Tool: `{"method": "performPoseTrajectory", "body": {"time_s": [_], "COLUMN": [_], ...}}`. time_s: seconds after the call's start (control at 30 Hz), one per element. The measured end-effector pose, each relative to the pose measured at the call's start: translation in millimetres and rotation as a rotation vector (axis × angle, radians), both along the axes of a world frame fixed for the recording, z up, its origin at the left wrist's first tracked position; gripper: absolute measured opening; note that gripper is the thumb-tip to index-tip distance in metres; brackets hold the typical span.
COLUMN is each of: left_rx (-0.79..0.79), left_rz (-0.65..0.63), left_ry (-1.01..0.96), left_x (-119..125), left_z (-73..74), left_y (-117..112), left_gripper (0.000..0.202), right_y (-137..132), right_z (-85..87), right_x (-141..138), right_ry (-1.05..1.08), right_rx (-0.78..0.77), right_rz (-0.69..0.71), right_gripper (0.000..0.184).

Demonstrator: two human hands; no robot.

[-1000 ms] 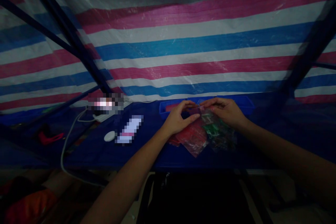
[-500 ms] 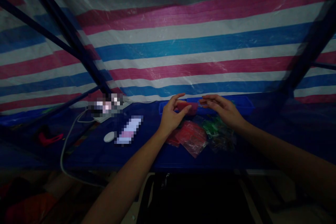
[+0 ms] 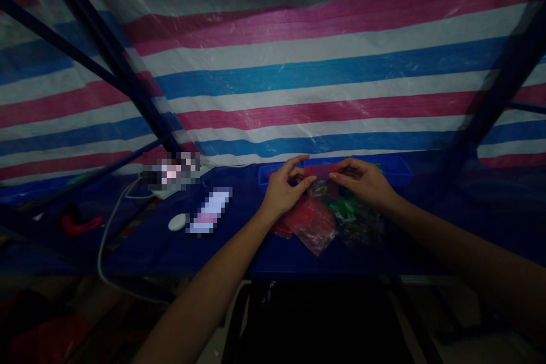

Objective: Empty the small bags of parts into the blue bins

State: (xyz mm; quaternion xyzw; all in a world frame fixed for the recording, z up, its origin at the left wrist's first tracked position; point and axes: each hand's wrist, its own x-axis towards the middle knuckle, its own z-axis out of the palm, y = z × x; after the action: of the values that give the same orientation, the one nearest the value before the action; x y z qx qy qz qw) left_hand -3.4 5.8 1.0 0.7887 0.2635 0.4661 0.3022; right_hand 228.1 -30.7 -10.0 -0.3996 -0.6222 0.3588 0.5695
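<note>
The light is dim. My left hand (image 3: 284,187) and my right hand (image 3: 362,179) are raised a little over a dark blue table (image 3: 179,244), each pinching one end of a small red plastic bag (image 3: 321,172) stretched between them. Below the hands lie a larger red bag (image 3: 311,224) and green bags (image 3: 356,216) in a loose pile. A shallow blue tray (image 3: 396,168) stands just behind the hands.
A white round object (image 3: 178,221) and a blurred flat device (image 3: 211,211) lie to the left, with a white cable (image 3: 104,239) running off the table edge. A red tool (image 3: 79,223) lies far left. A striped tarpaulin (image 3: 298,68) and dark poles (image 3: 115,57) close the back.
Half a second ago my right hand was open beside the red bag held by my left hand. Now both hands pinch it, and it sits slightly lower.
</note>
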Motion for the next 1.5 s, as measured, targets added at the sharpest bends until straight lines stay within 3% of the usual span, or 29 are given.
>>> {"method": "performPoseTrajectory", "body": {"time_s": [0.33,0.5,0.63,0.73,0.83,0.93,1.07,1.27,1.5], "left_rx": [0.023,0.229,0.306,0.293,0.275,0.206,0.071,-0.030,-0.122], "left_rz": [0.032,0.145,0.031,-0.031,0.031,0.108,0.088,0.031,-0.057], "left_ry": [0.035,0.053,0.150,0.205,0.222,0.189,0.097,0.122,0.007], "left_x": [1.4,2.3,3.4,4.9,4.9,3.0,1.4,3.0,5.0], "left_z": [-4.1,-1.4,1.2,-0.1,-1.9,-3.0,-6.3,-8.7,-5.0], "left_y": [2.2,-0.4,-6.8,-9.4,-7.2,-2.7,0.9,-0.2,-2.5], "left_gripper": [0.056,0.045,0.034,0.043,0.029,0.023,0.027,0.030,0.033], "right_y": [-0.8,6.5,7.5,1.8,-4.3,-5.3,0.9,6.5,4.2], "right_z": [-1.7,-7.4,-8.0,-4.5,0.1,2.9,0.9,-9.0,-8.8], "right_x": [0.4,3.6,2.5,-1.4,-4.3,-3.2,1.3,1.4,3.1], "right_ry": [-0.050,-0.063,-0.015,-0.029,-0.016,-0.006,-0.010,-0.117,-0.136], "right_rx": [-0.056,0.008,0.057,0.025,0.003,0.033,0.139,0.127,0.029], "right_rz": [0.098,-0.063,-0.095,0.075,0.191,0.070,-0.134,-0.028,0.074], "right_gripper": [0.040,0.034,0.031,0.036,0.036,0.035,0.045,0.059,0.035]}}
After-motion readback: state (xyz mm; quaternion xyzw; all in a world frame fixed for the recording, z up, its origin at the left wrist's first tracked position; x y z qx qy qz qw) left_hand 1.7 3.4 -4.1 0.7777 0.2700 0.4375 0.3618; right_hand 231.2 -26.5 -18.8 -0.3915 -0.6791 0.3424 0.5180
